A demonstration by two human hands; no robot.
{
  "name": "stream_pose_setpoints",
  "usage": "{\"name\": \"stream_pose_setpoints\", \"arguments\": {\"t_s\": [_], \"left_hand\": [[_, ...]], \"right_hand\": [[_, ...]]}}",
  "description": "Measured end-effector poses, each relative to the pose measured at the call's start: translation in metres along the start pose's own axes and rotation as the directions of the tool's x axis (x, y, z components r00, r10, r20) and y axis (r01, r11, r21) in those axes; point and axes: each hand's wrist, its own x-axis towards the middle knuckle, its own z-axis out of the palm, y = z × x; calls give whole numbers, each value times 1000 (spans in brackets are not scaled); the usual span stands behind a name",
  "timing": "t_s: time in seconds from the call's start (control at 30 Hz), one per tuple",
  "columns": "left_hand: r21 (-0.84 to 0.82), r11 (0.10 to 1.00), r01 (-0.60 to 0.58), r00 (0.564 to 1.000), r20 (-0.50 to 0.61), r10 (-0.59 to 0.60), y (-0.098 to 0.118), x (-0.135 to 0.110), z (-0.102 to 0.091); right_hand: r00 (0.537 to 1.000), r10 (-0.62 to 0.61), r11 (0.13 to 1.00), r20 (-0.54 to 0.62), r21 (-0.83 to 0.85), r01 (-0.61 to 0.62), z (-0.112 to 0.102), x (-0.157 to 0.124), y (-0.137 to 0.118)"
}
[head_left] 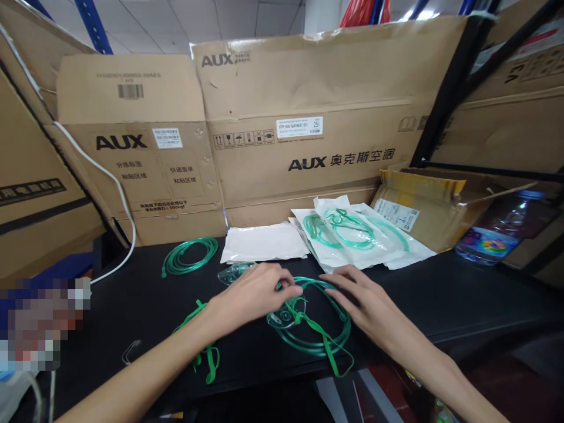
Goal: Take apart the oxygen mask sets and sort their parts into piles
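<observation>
My left hand (251, 294) rests on the black table (440, 294), its fingertips pinching the green tubing of a coiled oxygen mask set (308, 335). The clear mask piece (282, 319) with a green strap lies inside that coil. My right hand (361, 299) lies flat on the coil's right side, fingers spread and touching the tubing. Another clear mask (233, 272) sits just behind my left hand. A loose green strap (207, 352) lies under my left forearm.
A separate coil of green tubing (190, 257) lies at the back left. White empty pouches (264, 242) and sealed packs with green tubing (356, 235) lie behind. Cardboard boxes (308, 117) wall the back; an open box (423, 205) and a plastic bottle (497, 229) stand at right.
</observation>
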Motion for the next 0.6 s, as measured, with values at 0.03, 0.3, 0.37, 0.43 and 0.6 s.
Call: {"name": "stream_pose_setpoints", "arguments": {"t_s": [0.03,0.3,0.37,0.43,0.6], "left_hand": [[-13,1000,20,1000,9,-20,1,-9,5],[-147,975,166,986,37,-162,1,-36,18],[-194,962,191,981,75,-180,0,-36,17],[-235,949,213,975,110,-192,-1,-35,18],[-267,931,249,966,140,-218,-3,-31,26]], "right_hand": [[997,-72,997,31,-18,72,5,5,-2],[887,-416,888,201,-121,444,40,33,-4],[876,-443,873,188,-130,470,42,31,-3],[872,-457,865,177,-141,481,43,27,-2],[850,-483,839,209,-169,518,42,23,-1]]}}
